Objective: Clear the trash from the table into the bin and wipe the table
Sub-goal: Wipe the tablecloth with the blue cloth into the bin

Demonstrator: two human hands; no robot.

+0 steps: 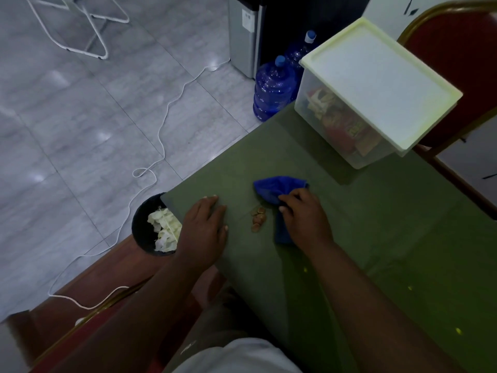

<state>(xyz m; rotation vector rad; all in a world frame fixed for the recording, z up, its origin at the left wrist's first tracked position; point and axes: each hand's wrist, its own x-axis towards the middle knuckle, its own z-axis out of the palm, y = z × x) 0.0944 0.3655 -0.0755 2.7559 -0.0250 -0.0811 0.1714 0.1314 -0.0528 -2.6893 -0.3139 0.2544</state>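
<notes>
From the head camera, the right hand point(305, 220) is gripping a crumpled blue cloth point(277, 188) with curled fingers on the green table point(390, 238). Just left of that grip, small brown bits point(258, 218) are lying in a heap. Beyond them the left hand point(205, 224) is resting flat with its fingers straight. Just past it, off the table edge, the black bin point(142, 232) is holding crumpled white trash point(165, 230).

Likely an office common room or meeting hall, can't tell which. Grey tiled floor point(80, 117), loose white cable point(161, 130) across it. Green-clothed table point(376, 251), red padded gold-framed chair point(457, 49) at far right edge, lidded snack box point(376, 84) on far corner, blue water jugs point(273, 87) beyond.
</notes>
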